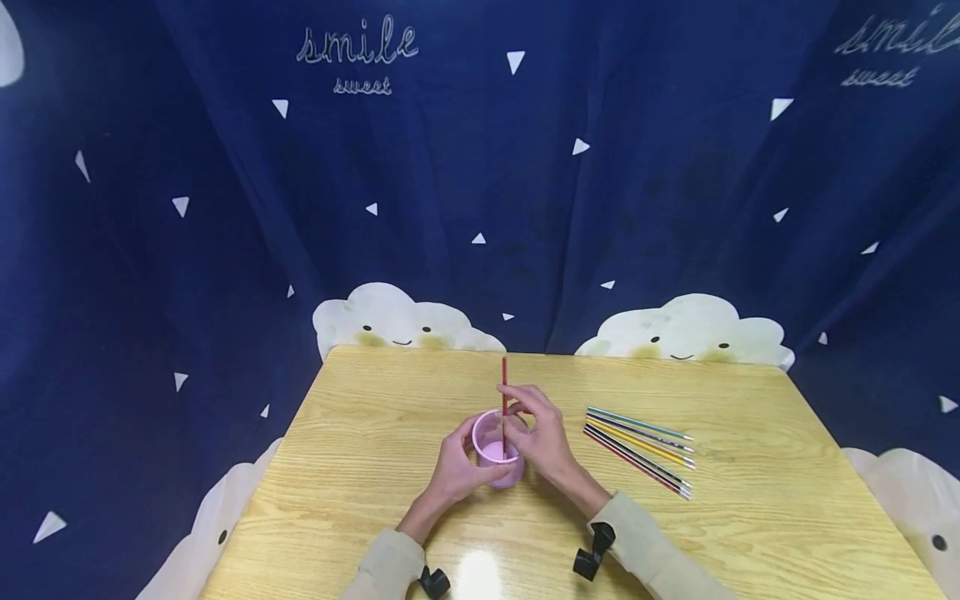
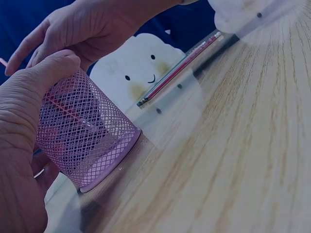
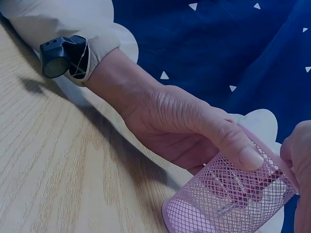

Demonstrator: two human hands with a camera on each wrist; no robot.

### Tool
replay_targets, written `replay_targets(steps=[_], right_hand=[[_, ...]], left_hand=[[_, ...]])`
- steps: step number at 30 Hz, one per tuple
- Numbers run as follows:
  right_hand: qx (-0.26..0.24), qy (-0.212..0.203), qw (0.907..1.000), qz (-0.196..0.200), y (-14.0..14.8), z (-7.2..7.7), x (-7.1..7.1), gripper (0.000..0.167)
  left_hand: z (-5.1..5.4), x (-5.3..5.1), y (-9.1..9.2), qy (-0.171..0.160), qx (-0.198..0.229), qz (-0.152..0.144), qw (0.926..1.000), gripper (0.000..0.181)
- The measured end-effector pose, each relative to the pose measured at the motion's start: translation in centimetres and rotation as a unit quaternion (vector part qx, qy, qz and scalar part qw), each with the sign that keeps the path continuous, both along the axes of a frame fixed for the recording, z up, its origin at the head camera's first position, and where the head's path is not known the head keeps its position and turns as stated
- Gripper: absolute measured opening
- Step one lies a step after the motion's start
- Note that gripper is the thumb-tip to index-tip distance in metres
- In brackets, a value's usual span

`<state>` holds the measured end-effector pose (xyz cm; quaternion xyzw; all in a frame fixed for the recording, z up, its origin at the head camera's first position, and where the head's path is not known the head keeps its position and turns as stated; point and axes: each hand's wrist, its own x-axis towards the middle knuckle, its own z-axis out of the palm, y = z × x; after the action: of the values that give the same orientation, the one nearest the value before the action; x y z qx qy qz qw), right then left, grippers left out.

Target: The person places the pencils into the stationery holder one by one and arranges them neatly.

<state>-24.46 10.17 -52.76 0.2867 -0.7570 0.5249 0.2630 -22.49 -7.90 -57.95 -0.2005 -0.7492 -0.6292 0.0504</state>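
Near the middle of the table stands a pink mesh pencil cup (image 1: 501,478), whose lattice wall (image 2: 92,131) fills the left of the left wrist view. My left hand (image 1: 457,468) grips it round the side, with the thumb near the rim. Over the cup's mouth, my right hand (image 1: 546,435) pinches a red pencil (image 1: 505,372) held upright. The pencil's lower part is inside the cup and shows through the mesh in both wrist views. Only an edge of my right hand (image 3: 302,165) appears in the right wrist view.
Several pencils (image 1: 637,450) in blue, yellow, black and red lie fanned on the wooden table (image 1: 360,425), right of the cup. A dark blue curtain (image 1: 450,167) with white triangles and clouds hangs behind. Black wrist cameras (image 1: 592,553) sit at both sleeves.
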Motion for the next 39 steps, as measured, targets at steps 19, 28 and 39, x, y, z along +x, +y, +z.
replay_targets(steps=[19,28,39], right_hand=[[0.113,-0.04,0.992,-0.04,0.0,0.2,0.2,0.043],[0.133,-0.019,0.99,-0.043,-0.1,1.1,0.0,0.038],[0.218,-0.002,0.9754,-0.036,0.8,2.8,-0.4,0.031]], left_hand=[[0.2,0.2,-0.1,-0.01,-0.01,0.005,0.9999,0.082],[0.1,0.2,-0.1,-0.005,-0.013,0.002,0.9999,0.083],[0.1,0.1,0.0,0.002,0.005,0.001,1.0,0.081]])
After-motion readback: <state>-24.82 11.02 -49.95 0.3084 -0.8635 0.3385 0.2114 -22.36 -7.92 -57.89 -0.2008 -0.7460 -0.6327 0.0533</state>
